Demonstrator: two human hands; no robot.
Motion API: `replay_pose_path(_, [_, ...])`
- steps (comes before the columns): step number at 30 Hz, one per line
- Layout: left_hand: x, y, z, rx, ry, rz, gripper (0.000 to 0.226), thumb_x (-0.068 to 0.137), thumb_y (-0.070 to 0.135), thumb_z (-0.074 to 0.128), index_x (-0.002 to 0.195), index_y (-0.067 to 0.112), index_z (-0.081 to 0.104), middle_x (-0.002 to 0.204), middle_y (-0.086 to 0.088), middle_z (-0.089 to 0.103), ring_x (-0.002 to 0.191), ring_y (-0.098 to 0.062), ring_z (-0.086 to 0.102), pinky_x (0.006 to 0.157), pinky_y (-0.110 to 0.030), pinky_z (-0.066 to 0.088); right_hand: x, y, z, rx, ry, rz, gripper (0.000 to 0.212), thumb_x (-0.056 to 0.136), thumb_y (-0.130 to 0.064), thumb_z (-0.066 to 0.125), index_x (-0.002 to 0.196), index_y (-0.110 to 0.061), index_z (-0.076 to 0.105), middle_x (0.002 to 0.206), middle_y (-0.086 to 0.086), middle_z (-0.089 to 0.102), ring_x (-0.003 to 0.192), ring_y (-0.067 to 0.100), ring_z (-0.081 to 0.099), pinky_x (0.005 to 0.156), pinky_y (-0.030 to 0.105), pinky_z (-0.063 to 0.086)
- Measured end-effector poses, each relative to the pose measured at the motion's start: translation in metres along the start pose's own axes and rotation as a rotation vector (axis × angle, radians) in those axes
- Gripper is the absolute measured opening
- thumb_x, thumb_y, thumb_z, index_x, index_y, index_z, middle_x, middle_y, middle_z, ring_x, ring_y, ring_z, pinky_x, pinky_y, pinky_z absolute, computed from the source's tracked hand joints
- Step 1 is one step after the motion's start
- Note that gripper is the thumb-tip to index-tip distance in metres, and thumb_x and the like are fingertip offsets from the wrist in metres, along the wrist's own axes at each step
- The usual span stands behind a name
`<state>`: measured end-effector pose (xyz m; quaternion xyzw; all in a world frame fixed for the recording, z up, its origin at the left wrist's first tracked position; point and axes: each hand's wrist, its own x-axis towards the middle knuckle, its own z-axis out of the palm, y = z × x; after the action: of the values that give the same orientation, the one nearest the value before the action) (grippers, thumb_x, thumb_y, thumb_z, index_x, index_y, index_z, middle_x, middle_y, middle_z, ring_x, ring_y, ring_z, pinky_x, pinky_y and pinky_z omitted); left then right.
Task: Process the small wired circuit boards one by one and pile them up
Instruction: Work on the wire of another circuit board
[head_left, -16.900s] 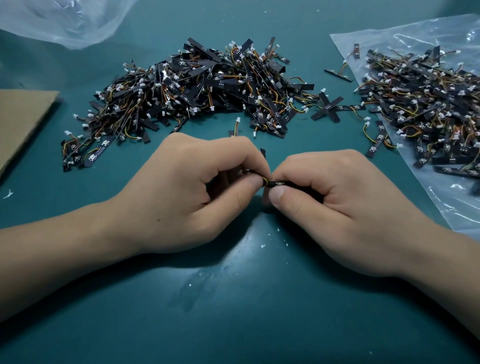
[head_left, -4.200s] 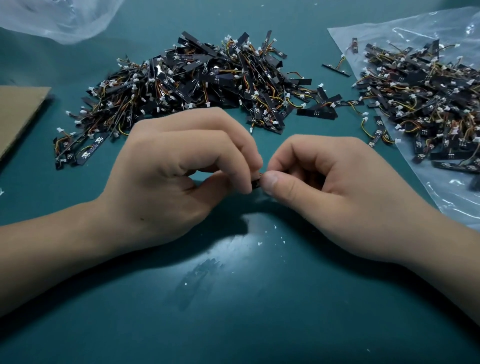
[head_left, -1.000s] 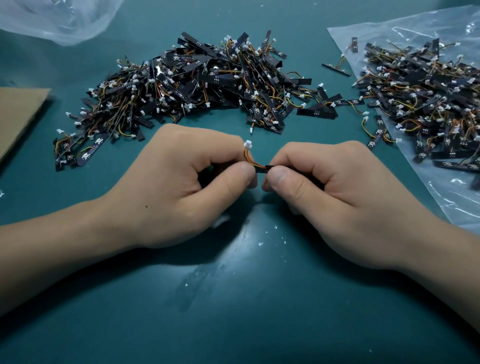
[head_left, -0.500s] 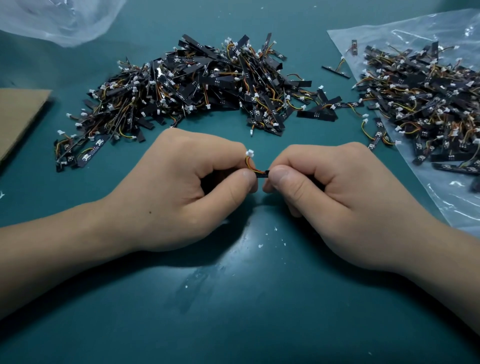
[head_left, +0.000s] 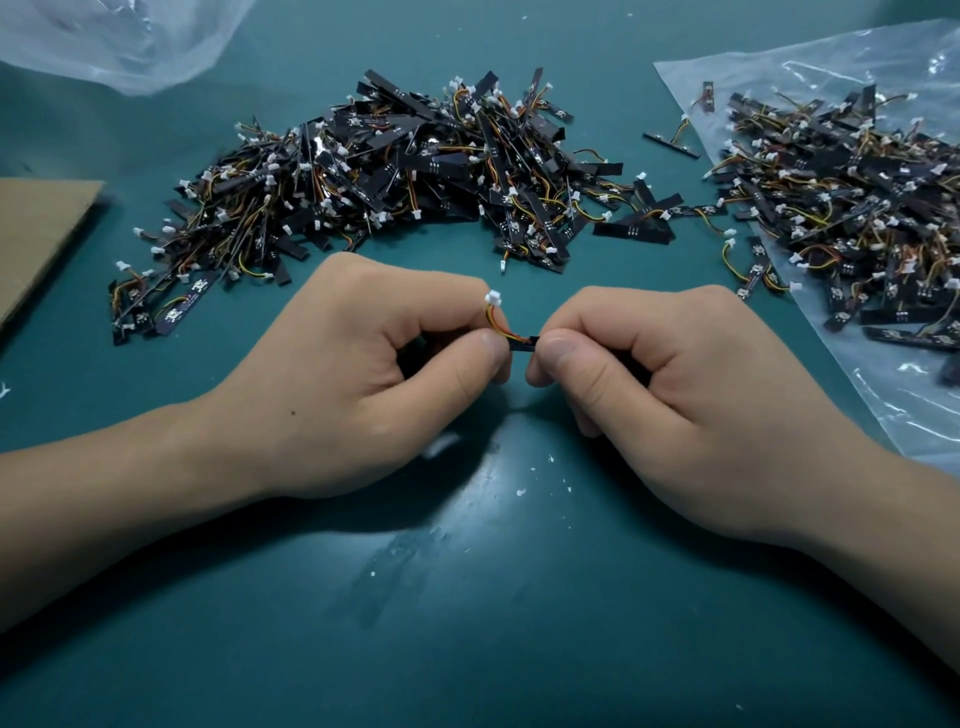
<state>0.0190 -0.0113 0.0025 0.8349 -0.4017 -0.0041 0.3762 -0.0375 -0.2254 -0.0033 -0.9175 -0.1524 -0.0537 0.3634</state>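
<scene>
Two hands, head view: right hand (head_left: 675, 384) pinches one circuit board (head_left: 524, 343) at centre, left hand (head_left: 363, 374) pinches its wires (head_left: 500, 327) (white connector (head_left: 492, 297) pointing twelve o'clock). Large pile (head_left: 389, 171) lies at eleven o'clock. Risk: a hard tug could tear wires off the board.

Desk (head_left: 467, 649): bare green surface across the whole near half, open from either side.
Centre: left hand (head_left: 363, 374) and right hand (head_left: 675, 384) meet on one wired board (head_left: 522, 344), closing the middle.
Beyond them: large pile (head_left: 395, 171), wide, close to the knuckles.
Far right: second pile (head_left: 841, 208) on plastic sheet (head_left: 909, 415); gap between piles strewn with loose boards (head_left: 636, 234).
Far left: cardboard (head_left: 36, 234), plastic bag (head_left: 119, 41); bare strip beside them.
</scene>
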Motion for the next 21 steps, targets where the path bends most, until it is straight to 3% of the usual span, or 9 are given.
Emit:
replay_pose_path(3, [-0.0003, -0.0001, 0.0004, 0.007, -0.019, -0.01, 0.026, 0.097, 0.015, 0.056, 0.072, 0.014, 0.066, 0.055, -0.004, 0.056, 0.05, -0.02, 0.051, 0.049, -0.032, 0.04, -0.0002, -0.0009, 0.0002, -0.018, -0.016, 0.002, 0.025, 0.101, -0.042, 0.048, 0.088, -0.031, 0.067, 0.065, -0.008, 0.062, 0.066, 0.016, 0.059, 0.058, 0.033, 0.044])
replay_pose_path(8, [-0.0004, 0.002, 0.0004, 0.003, -0.002, -0.017, 0.026, 0.096, 0.015, 0.056, 0.073, 0.021, 0.065, 0.056, -0.002, 0.059, 0.05, -0.017, 0.052, 0.049, -0.027, 0.04, -0.0004, -0.0025, -0.0014, 0.019, -0.038, 0.008, 0.021, 0.099, -0.041, 0.05, 0.087, -0.031, 0.064, 0.068, -0.006, 0.064, 0.066, 0.018, 0.06, 0.057, 0.033, 0.042])
replay_pose_path(14, [-0.0026, 0.0054, 0.0024, -0.052, 0.001, -0.067, 0.015, 0.093, 0.022, 0.059, 0.08, 0.028, 0.063, 0.063, 0.014, 0.059, 0.056, 0.005, 0.053, 0.059, -0.006, 0.036, -0.0009, -0.0019, -0.0009, 0.028, -0.023, 0.002, 0.02, 0.099, -0.038, 0.051, 0.087, -0.031, 0.065, 0.067, -0.004, 0.064, 0.064, 0.02, 0.058, 0.057, 0.034, 0.044])
replay_pose_path(21, [-0.0018, 0.0091, 0.0024, -0.032, 0.008, -0.071, 0.016, 0.093, 0.022, 0.057, 0.08, 0.026, 0.065, 0.064, 0.013, 0.06, 0.057, 0.003, 0.052, 0.059, -0.01, 0.037, -0.0006, -0.0018, -0.0014, 0.036, -0.011, -0.002, 0.023, 0.098, -0.033, 0.053, 0.08, -0.027, 0.065, 0.064, -0.002, 0.062, 0.063, 0.02, 0.057, 0.055, 0.027, 0.041])
